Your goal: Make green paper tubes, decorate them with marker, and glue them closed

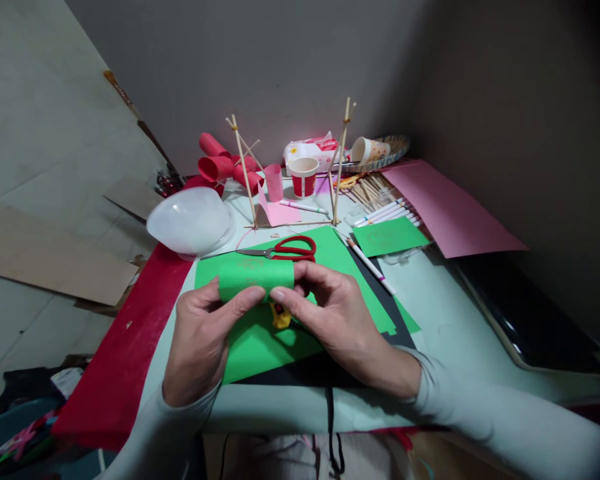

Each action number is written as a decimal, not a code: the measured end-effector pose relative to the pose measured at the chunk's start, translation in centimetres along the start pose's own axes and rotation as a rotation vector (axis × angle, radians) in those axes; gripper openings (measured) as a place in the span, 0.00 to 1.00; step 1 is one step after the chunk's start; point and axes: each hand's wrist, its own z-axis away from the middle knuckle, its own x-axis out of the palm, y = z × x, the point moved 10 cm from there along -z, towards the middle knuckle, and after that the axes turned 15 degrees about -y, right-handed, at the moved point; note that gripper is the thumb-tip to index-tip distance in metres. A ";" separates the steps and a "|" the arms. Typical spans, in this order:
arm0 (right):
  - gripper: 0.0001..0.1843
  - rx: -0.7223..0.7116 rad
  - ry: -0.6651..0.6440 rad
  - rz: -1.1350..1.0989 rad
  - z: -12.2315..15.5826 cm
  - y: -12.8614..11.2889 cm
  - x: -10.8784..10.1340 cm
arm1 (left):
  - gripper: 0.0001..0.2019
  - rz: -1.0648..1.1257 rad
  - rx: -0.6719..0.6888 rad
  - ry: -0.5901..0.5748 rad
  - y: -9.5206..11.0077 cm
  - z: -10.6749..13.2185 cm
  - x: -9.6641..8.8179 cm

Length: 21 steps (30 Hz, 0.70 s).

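Both hands hold a green paper roll [255, 275] just above the table. My left hand [203, 337] grips its left end, thumb pressed on the front. My right hand [333, 313] closes on its right end, thumb beside the left thumb. Below them lies a green paper sheet [265, 343] on a black sheet [380, 283]. A small yellow object [281, 317] shows under my right thumb. Red-handled scissors [286, 249] rest on the green sheet just beyond the roll.
A white bowl [190, 221] sits upside down at the left, by a red sheet [125, 347]. Behind stand two stick frames [243, 170], red paper rolls [220, 167], a red-and-white cup [303, 177], markers [387, 213], a small green card [389, 236] and a pink sheet [445, 210].
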 end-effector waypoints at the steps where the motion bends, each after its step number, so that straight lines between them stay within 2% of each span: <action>1: 0.12 -0.014 -0.010 0.022 0.0 -0.1 0.1 | 0.12 0.001 -0.008 0.007 -0.1 0.1 -0.1; 4: 0.13 -0.056 -0.012 0.054 -0.1 -0.4 0.2 | 0.12 -0.006 -0.016 0.019 -0.2 0.2 -0.3; 8: 0.16 -0.041 0.001 -0.034 -0.3 0.3 0.0 | 0.11 -0.028 0.001 -0.004 -0.2 -0.1 -0.5; 10: 0.17 -0.010 0.016 -0.074 -0.3 0.7 -0.3 | 0.11 -0.071 0.048 0.020 0.3 -0.2 -1.0; 13: 0.19 0.043 0.034 -0.138 -0.2 1.4 -0.8 | 0.16 -0.176 0.147 0.064 1.5 -0.2 -1.7; 21: 0.18 0.082 0.037 -0.221 -0.1 2.0 -0.9 | 0.18 -0.296 0.254 0.053 2.4 0.0 -1.4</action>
